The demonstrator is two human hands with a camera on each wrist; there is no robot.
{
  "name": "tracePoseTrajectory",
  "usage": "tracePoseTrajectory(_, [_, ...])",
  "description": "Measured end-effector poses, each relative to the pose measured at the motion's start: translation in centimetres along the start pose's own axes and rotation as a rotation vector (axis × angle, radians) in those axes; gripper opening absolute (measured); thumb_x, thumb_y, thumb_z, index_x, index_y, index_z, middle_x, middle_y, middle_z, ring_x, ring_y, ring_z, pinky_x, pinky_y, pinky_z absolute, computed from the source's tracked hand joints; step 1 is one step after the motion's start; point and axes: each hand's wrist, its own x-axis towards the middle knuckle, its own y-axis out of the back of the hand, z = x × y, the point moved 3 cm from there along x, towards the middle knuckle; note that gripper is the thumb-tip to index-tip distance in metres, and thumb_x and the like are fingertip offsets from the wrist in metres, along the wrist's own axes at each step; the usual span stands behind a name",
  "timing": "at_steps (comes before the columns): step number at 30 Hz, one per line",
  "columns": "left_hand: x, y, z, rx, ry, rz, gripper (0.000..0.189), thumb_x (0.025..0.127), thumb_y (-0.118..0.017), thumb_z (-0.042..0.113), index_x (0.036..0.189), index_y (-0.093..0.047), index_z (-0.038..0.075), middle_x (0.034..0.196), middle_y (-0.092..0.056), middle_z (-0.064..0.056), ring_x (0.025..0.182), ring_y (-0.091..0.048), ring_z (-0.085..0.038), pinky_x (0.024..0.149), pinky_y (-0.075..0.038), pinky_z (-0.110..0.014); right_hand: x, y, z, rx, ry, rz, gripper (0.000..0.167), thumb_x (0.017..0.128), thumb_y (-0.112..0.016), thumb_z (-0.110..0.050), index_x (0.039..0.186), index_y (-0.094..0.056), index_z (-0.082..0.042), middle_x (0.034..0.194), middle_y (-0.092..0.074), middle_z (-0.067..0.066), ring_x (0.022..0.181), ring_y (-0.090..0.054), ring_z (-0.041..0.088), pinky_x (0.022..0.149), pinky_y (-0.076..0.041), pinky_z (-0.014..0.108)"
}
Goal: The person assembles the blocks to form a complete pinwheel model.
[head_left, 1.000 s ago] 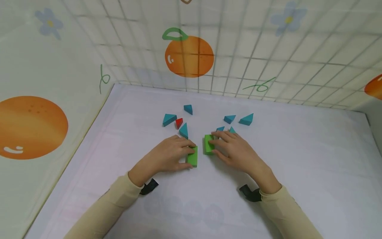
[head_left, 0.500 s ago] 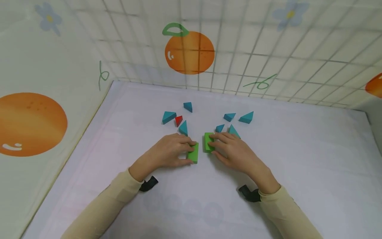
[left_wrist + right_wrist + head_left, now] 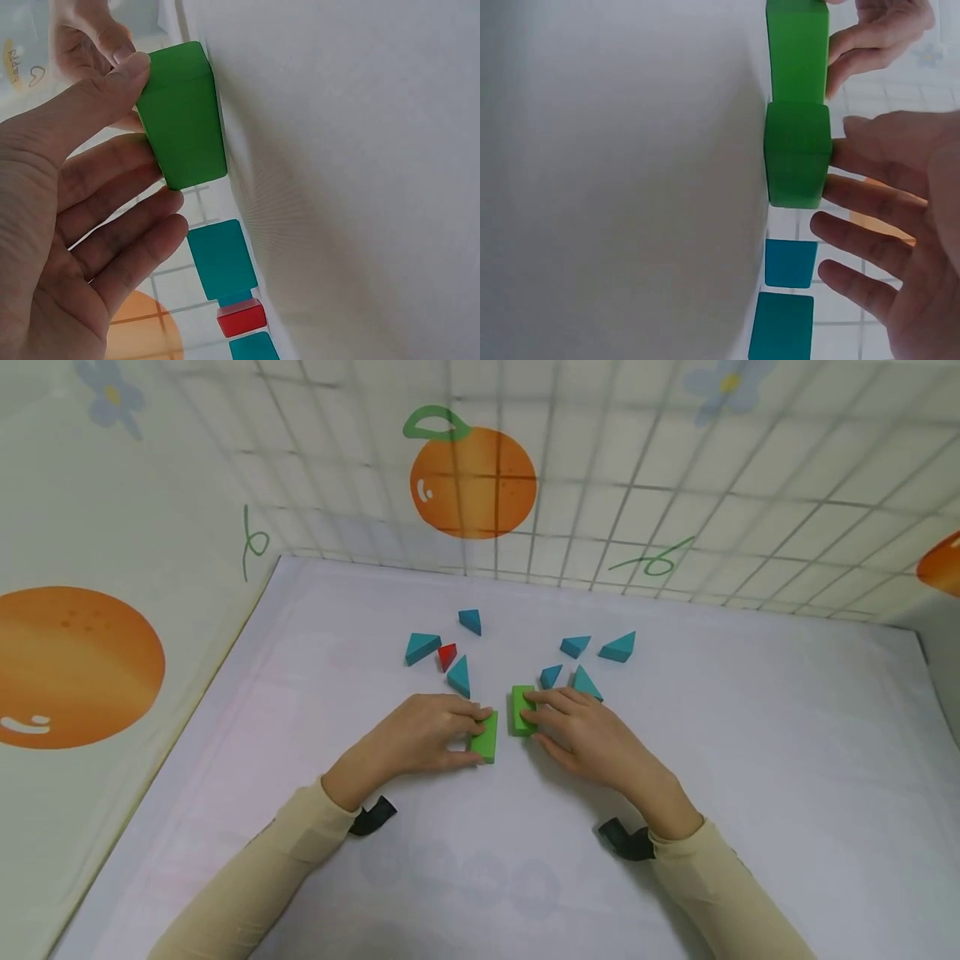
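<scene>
Two green rectangular blocks lie on the white cloth, slightly offset from each other with a narrow gap between. My left hand (image 3: 420,735) pinches the left green block (image 3: 487,742), thumb at its near end and fingers toward its far end. On the right green block (image 3: 518,712), my right hand (image 3: 596,739) rests its fingertips lightly, the fingers loosely extended. The right wrist view has its thumb (image 3: 859,129) just off that block. Beyond the hands lie two loose groups of triangular blocks: a red one (image 3: 447,657) among blue ones (image 3: 423,647) at left, blue ones (image 3: 618,648) at right.
A white cloth (image 3: 750,760) covers the work surface. A backdrop (image 3: 600,485) with grid lines and printed oranges rises behind it, and another printed wall (image 3: 187,527) stands at left. Dark strap pieces (image 3: 373,817) hang by both wrists.
The left green block has slid slightly forward with my left hand. My right hand has drawn back a little, uncovering more of two blue triangles. The head view has tilted slightly.
</scene>
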Motion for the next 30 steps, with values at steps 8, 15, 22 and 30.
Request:
tracePoseTrajectory(8, [0.35,0.02,0.11,-0.002,-0.007,-0.008,0.042,0.077,-0.083,0.038,0.107,-0.077,0.009,0.120,-0.071,-0.002,0.108,-0.068,-0.015,0.087,-0.056,-0.028,0.06,0.31,0.40,0.003,0.001,-0.008,0.031,0.090,-0.071,-0.019,0.120,-0.071,-0.011,0.134,-0.061,0.007,0.123,-0.056,0.027,0.103,-0.046,0.046])
tracePoseTrajectory(15, [0.47,0.10,0.12,-0.028,0.000,0.001,0.036,0.077,-0.083,0.037,0.101,-0.078,0.011,0.123,-0.067,-0.005,0.105,-0.067,-0.016,0.085,-0.057,-0.027,0.14,0.31,0.59,0.003,-0.001,-0.003,0.031,0.090,-0.071,-0.019,0.120,-0.071,-0.012,0.132,-0.061,0.006,0.122,-0.056,0.028,0.102,-0.046,0.047])
tracePoseTrajectory(22, [0.41,0.17,0.09,-0.062,0.039,-0.023,0.038,0.077,-0.084,0.036,0.104,-0.077,0.010,0.127,-0.067,-0.006,0.112,-0.065,-0.019,0.091,-0.055,-0.031,0.16,0.12,0.61,-0.027,0.013,-0.009,0.037,0.090,-0.071,-0.017,0.126,-0.068,-0.013,0.138,-0.058,0.006,0.127,-0.053,0.028,0.105,-0.044,0.049])
tracePoseTrajectory(30, [0.52,0.17,0.08,-0.052,0.039,-0.039,0.041,0.074,-0.085,0.037,0.104,-0.077,0.009,0.127,-0.067,-0.005,0.113,-0.064,-0.020,0.093,-0.054,-0.032,0.12,0.05,0.35,-0.081,0.052,0.039,0.036,0.089,-0.071,-0.016,0.125,-0.068,-0.010,0.136,-0.060,0.009,0.126,-0.053,0.031,0.105,-0.043,0.048])
